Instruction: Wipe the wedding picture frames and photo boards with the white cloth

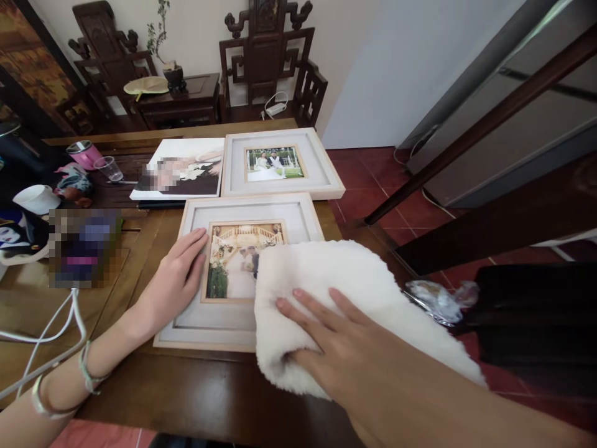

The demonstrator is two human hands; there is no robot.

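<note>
Cloth [336, 267] overlapping the near frame [233, 323] on the worktop [196, 392], right hand [340, 342] splayed on top, left hand [180, 274] flat, ungripping, on the frame: a hard forward shove could knock the far frame [277, 165]!

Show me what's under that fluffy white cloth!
The near picture frame reaches under the white cloth, with part of its wedding photo. Their covered parts, and anything else beneath, are hidden.

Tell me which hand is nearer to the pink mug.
Left. The left hand, on the left side of the front picture frame, is below and right of the pink mug in view; the right hand, on the white cloth, is farther to the right.
</note>
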